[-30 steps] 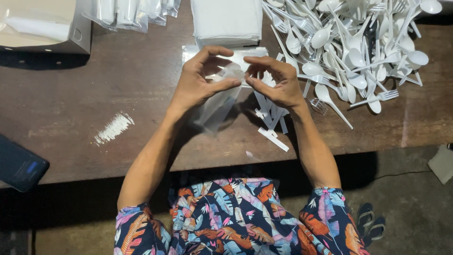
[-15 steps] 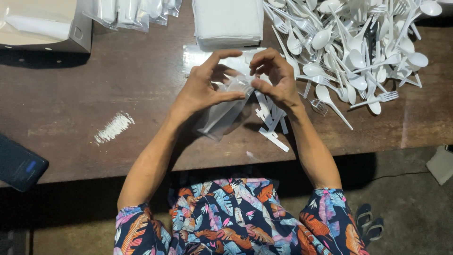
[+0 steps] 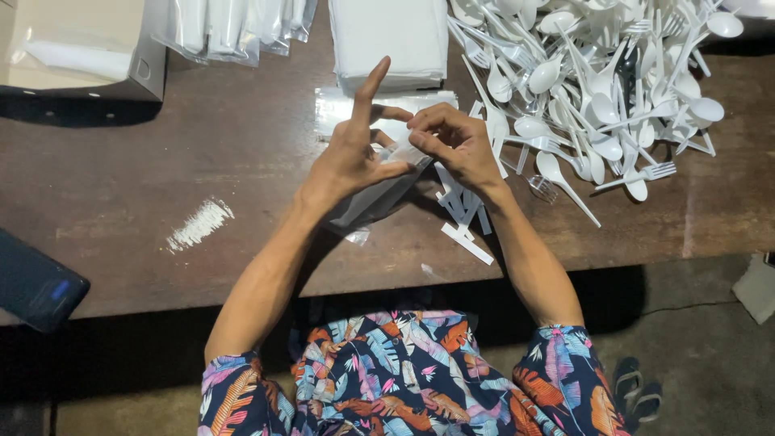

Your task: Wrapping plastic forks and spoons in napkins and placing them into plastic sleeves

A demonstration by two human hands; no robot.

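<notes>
Both my hands meet over a clear plastic bag (image 3: 367,202) above a brown wooden table (image 3: 161,178). My left hand (image 3: 355,153) grips the bag's top, index finger pointing up. My right hand (image 3: 456,145) pinches the same top edge from the right. The bag hangs down toward me and seems to hold something white; what it is I cannot tell. Small white paper-wrapped sticks (image 3: 464,214) lie on the table under my right wrist.
A big heap of white plastic spoons and forks (image 3: 597,89) fills the far right. A stack of white napkins (image 3: 391,36) sits behind my hands, filled clear packets (image 3: 234,28) to its left, a cardboard box (image 3: 73,48) at far left. A dark phone (image 3: 36,282) lies near the left edge.
My hands have drawn closer together at the bag's top, and the bag has bunched narrower. My left index finger has lifted to point upward.
</notes>
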